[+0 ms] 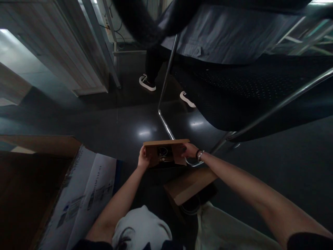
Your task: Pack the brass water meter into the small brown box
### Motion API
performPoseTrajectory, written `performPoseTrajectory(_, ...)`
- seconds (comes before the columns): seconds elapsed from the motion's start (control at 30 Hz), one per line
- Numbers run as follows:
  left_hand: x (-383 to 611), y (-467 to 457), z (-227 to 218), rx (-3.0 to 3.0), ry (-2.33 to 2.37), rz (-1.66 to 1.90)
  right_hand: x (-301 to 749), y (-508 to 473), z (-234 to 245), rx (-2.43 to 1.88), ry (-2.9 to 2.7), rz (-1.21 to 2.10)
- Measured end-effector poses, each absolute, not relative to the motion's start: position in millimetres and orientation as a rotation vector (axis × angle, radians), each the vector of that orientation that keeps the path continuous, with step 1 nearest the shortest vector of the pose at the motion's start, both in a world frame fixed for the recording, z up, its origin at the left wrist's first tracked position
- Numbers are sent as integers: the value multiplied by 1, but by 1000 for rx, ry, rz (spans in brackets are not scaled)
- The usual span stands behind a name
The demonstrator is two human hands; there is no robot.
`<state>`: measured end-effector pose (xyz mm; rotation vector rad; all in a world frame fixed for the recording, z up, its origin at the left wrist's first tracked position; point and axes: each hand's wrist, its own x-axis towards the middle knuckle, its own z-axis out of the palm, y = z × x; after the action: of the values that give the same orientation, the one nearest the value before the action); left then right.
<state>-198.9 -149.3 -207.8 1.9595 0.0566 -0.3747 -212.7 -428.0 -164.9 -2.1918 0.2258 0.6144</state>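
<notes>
Inside the small cardboard box [166, 152]: something dim, perhaps coiled cable, too dark to tell. Fingertips of left hand [144, 159] and right hand [189, 150] hidden behind its flaps. Print on the large carton [85, 194] too small and blurred to read. Person [208, 31] on the chair [247, 90] cut off by the top edge.

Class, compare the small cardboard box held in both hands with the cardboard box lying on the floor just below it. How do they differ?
The small cardboard box is held up between the left hand and right hand; the floor box lies untouched. The held one shows an open inside with contents; the floor box shows only a flat, plain panel. Both are brown cardboard.
</notes>
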Motion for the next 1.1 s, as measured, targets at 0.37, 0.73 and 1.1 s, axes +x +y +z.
performPoseTrajectory(0.37, -236, -97, -167, 2155, 5, -395, -197, -414, -146, -2367, -379, 762)
performPoseTrajectory(0.73, -254, -137, -156, 2854, -1027, -397, -223, -388, -149, -2702, -1001, 685)
performPoseTrajectory(1.1, -275, -127, -202, 2843, -1144, -101, -232, -376, -152, -2837, -941, 781)
